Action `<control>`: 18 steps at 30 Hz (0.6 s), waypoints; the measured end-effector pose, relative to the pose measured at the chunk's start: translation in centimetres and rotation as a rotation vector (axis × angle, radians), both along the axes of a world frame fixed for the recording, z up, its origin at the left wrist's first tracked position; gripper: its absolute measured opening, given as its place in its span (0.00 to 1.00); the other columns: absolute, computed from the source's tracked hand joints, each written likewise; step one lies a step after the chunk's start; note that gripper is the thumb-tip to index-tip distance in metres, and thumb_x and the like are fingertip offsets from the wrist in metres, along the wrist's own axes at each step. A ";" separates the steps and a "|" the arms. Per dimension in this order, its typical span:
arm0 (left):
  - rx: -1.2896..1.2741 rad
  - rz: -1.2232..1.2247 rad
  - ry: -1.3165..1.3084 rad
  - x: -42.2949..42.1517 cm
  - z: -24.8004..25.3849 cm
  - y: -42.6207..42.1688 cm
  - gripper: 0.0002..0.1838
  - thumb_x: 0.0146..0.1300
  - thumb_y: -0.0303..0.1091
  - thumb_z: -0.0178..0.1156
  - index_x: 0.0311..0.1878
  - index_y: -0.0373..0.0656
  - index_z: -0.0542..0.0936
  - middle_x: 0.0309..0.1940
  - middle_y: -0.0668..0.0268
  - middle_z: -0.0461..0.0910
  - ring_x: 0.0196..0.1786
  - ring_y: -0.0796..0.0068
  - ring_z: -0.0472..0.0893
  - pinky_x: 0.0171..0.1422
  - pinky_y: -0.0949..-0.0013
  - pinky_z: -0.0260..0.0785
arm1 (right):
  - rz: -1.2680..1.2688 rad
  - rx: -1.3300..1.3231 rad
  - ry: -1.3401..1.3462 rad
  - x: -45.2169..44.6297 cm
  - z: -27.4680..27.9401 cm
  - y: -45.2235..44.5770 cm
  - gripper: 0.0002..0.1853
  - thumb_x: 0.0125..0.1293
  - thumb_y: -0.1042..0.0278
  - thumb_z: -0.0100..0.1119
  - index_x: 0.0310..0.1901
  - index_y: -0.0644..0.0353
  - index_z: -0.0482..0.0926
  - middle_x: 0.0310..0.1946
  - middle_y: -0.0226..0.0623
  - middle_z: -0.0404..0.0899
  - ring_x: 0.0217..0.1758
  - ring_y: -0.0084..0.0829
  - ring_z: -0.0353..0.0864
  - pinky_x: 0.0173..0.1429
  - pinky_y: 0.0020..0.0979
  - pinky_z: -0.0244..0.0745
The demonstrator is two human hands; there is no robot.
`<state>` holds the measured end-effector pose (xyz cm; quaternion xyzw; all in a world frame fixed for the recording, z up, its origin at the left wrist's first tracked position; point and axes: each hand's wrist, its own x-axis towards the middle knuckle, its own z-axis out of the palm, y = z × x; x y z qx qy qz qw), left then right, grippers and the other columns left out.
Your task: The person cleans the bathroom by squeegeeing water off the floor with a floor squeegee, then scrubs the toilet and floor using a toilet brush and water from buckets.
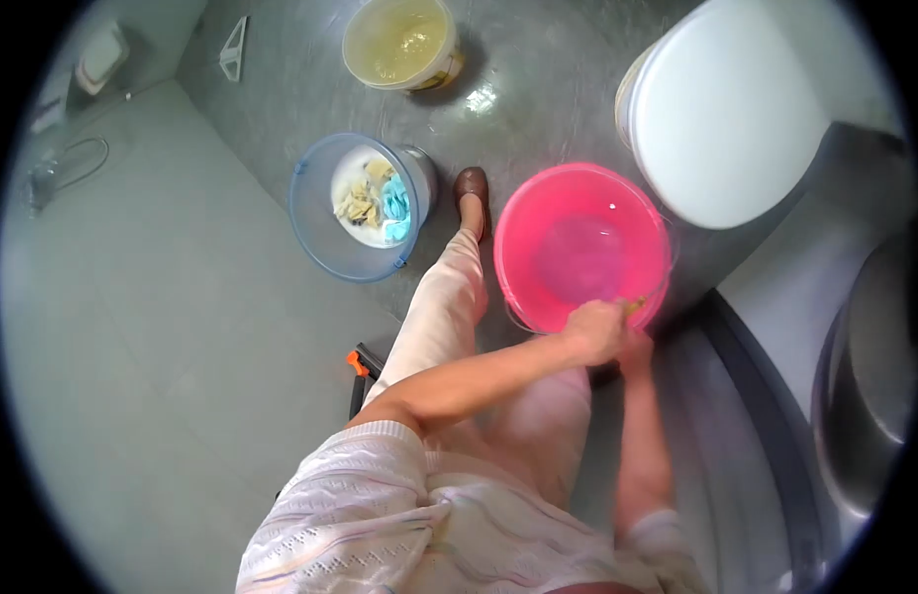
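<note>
My left hand [596, 332] reaches across to the near rim of a pink bucket [518, 233] with cloudy water in the bottom. Close beside and below it is my right hand [634, 352]. Both are closed together around what looks like a yellowish cloth [635, 305]; only a small end of it shows above the fingers, the rest is hidden. To the left stands a clear blue-rimmed bucket [315, 223]. Inside it, yellowish cloths [358, 205] and a turquoise cloth [395, 204] lie in whitish, sudsy liquid.
A pale bucket [449, 69] of yellowish water stands at the far side. A white-lidded container [731, 114] is at the upper right. A large metal vessel [874, 346] sits at the right edge. An orange-and-black handle [358, 364] lies by my left leg.
</note>
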<state>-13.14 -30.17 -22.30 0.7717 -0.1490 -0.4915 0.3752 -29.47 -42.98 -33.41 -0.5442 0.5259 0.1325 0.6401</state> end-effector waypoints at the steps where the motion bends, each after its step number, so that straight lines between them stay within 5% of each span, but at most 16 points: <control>1: -0.020 -0.001 0.010 -1.6 -0.4 -1.3 0.13 0.56 0.36 0.53 0.39 0.37 0.71 0.26 0.47 0.76 0.35 0.45 0.76 0.38 0.49 0.66 | -0.045 -0.004 0.010 -1.6 -0.6 -1.2 0.05 0.55 0.69 0.54 0.25 0.57 0.70 0.16 0.26 0.67 0.15 0.20 0.66 0.16 0.21 0.61; 8: -0.283 -0.012 0.150 -9.7 -2.8 -9.1 0.10 0.57 0.32 0.51 0.39 0.36 0.69 0.25 0.46 0.74 0.32 0.44 0.75 0.36 0.51 0.65 | -0.179 -0.106 -0.004 -14.3 -9.0 -13.9 0.03 0.57 0.71 0.55 0.29 0.57 0.71 0.16 0.25 0.67 0.17 0.21 0.67 0.16 0.24 0.59; 10: -0.314 0.294 0.873 -13.0 -4.7 -11.8 0.11 0.55 0.30 0.51 0.40 0.36 0.68 0.25 0.46 0.74 0.32 0.45 0.75 0.35 0.51 0.65 | -0.353 0.013 0.141 -16.1 -12.4 -18.7 0.03 0.57 0.70 0.55 0.30 0.56 0.72 0.17 0.26 0.68 0.17 0.21 0.68 0.16 0.25 0.61; 12: -0.351 0.270 0.902 -14.2 -5.9 -12.4 0.14 0.53 0.28 0.52 0.43 0.35 0.66 0.26 0.46 0.74 0.31 0.45 0.76 0.35 0.52 0.65 | -0.235 -0.093 0.209 -14.5 -12.2 -21.1 0.04 0.56 0.70 0.56 0.32 0.55 0.72 0.17 0.26 0.69 0.18 0.21 0.68 0.17 0.24 0.62; 14: -0.394 -0.128 0.255 -13.1 -5.2 -13.4 0.19 0.50 0.27 0.54 0.46 0.34 0.65 0.26 0.46 0.74 0.31 0.47 0.76 0.35 0.53 0.66 | -0.112 -0.051 0.363 -14.4 -14.5 -24.7 0.05 0.57 0.68 0.56 0.35 0.55 0.72 0.19 0.26 0.70 0.17 0.23 0.68 0.17 0.23 0.63; 18: -0.398 -0.314 0.335 -11.9 -5.1 -14.6 0.28 0.48 0.28 0.57 0.54 0.33 0.62 0.26 0.48 0.75 0.32 0.48 0.77 0.36 0.54 0.67 | -0.036 -0.143 0.504 -11.2 -10.8 -23.6 0.12 0.59 0.65 0.55 0.43 0.57 0.73 0.26 0.28 0.73 0.27 0.22 0.72 0.26 0.26 0.68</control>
